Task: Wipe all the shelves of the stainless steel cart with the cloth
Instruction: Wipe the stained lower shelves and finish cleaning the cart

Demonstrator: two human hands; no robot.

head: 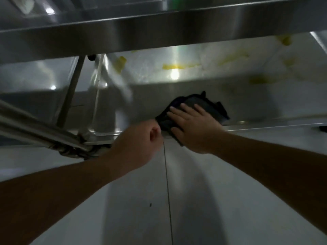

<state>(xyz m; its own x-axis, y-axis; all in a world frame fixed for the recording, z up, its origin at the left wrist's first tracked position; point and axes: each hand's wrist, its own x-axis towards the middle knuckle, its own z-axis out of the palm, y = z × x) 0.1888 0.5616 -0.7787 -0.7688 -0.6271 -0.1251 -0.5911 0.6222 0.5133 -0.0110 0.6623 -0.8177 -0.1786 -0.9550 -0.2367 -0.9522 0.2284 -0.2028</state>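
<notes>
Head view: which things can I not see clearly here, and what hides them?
- Cloth: near part hidden under the right hand.
- Left hand: fingers curl away from the camera; its grip on the shelf edge cannot be confirmed.
- Yellow marks: blurred, glare over them.
- Upper shelf: top cut off by the picture edge.

The cart's lower shelf [203,85] was brushed stainless steel, glossy with bright glare spots and smeared with dull yellow residue [177,66]. The upper shelf [159,30] showed the same satin metal. The cloth [200,106] looked dark, soft and matt.
</notes>
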